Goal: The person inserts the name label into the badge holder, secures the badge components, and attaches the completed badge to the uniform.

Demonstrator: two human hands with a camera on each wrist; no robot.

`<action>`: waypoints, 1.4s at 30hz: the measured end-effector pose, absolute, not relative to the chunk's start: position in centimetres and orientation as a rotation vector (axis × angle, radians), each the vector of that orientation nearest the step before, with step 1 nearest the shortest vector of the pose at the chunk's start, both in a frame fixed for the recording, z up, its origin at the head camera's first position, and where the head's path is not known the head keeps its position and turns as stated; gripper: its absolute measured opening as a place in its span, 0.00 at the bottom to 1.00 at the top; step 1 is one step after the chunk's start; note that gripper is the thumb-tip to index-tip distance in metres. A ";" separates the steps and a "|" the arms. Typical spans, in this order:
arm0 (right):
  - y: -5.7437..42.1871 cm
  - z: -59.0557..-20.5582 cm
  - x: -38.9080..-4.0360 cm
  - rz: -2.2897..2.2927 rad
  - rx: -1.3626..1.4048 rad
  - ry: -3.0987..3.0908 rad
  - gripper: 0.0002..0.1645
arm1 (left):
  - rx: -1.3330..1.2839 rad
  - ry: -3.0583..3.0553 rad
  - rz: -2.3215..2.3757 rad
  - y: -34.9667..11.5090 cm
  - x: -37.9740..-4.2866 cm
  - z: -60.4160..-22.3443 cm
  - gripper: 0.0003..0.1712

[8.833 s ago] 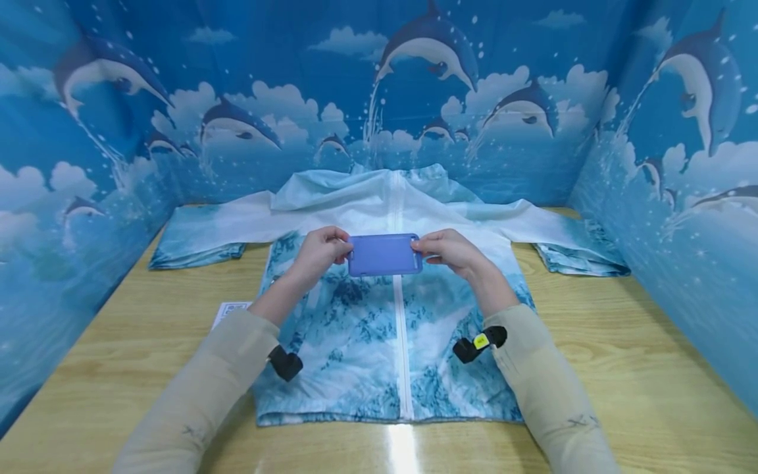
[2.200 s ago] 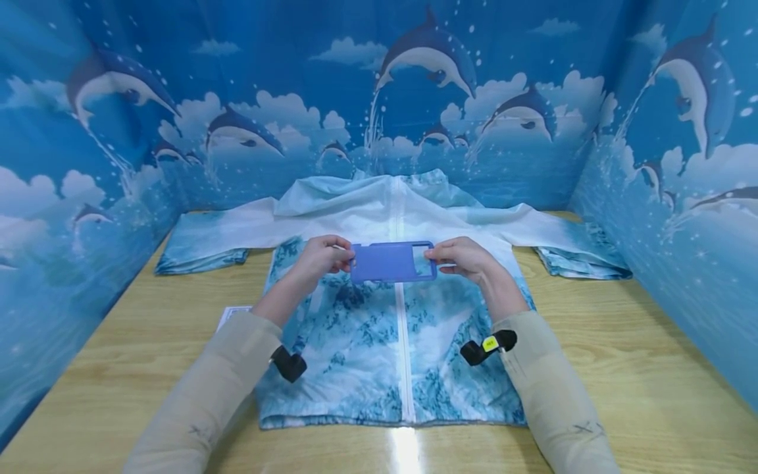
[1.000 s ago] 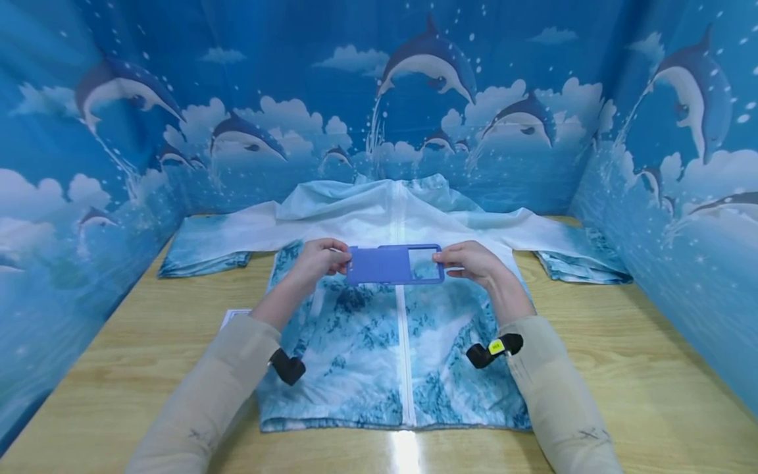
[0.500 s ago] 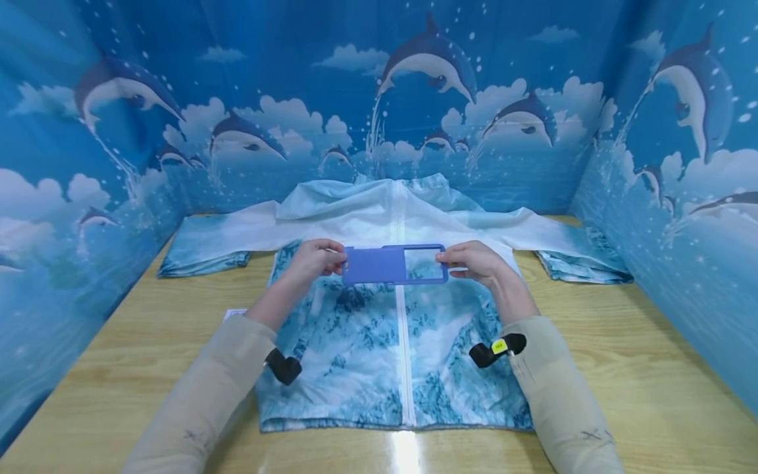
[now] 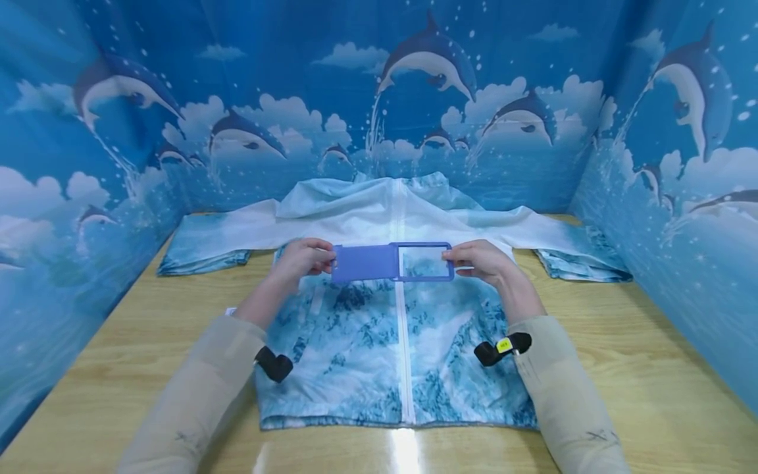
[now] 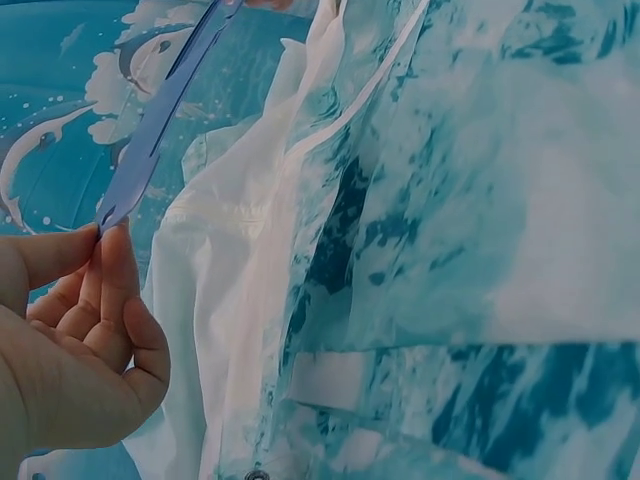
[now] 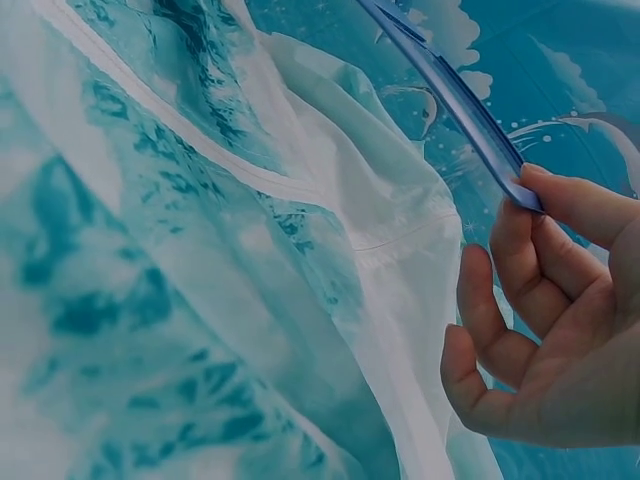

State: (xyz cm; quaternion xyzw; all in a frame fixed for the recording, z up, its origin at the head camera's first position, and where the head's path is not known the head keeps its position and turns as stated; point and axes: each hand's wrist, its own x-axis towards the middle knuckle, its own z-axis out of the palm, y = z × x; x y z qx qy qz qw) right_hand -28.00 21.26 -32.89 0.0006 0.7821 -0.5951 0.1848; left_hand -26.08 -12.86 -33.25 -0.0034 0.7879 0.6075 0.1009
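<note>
A purple sliding card holder is held level above the jacket in the head view, its solid panel drawn partway out of the frame. The jacket shows through the framed window. My left hand pinches the panel's outer end between thumb and index finger. At the opposite end, my right hand pinches the short side of the frame. Both wrist views catch the holder edge-on: the panel tip at the left fingertips, the frame edge at the right ones. The left hand's other fingers curl loosely.
Beneath the hands a blue and white zip jacket lies spread on the wooden table, sleeves stretched out to both sides. Part of a white card shows by the left forearm. Dolphin-print curtains enclose the back and sides.
The holder was fully closed at first. Since then the hands have moved apart, the left with the panel, the right with the frame, and the see-through window between them has widened.
</note>
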 end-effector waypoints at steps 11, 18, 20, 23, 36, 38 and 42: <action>21.8 -32.4 -27.9 -1.730 0.057 2.178 0.07 | -0.149 2.351 1.765 -15.5 -26.6 -32.8 0.19; 21.7 -32.1 -27.6 -1.744 0.049 2.152 0.08 | -0.242 2.328 1.768 -17.5 -27.0 -33.0 0.23; 21.7 -32.1 -27.6 -1.738 0.043 2.150 0.08 | -0.226 2.324 1.760 -18.0 -27.0 -33.3 0.24; 21.7 -32.1 -27.5 -1.740 0.042 2.149 0.09 | -0.182 2.348 1.707 -18.7 -26.7 -33.6 0.23; 21.7 -32.0 -27.6 -1.768 0.074 2.138 0.09 | -0.231 2.307 1.600 -21.0 -24.4 -34.5 0.23; 21.7 -32.1 -27.6 -1.772 0.077 2.136 0.10 | -0.262 2.288 1.588 -21.4 -24.1 -34.6 0.25; 21.8 -32.1 -27.5 -1.772 0.059 2.144 0.10 | -0.311 2.258 1.566 -22.1 -23.5 -34.9 0.27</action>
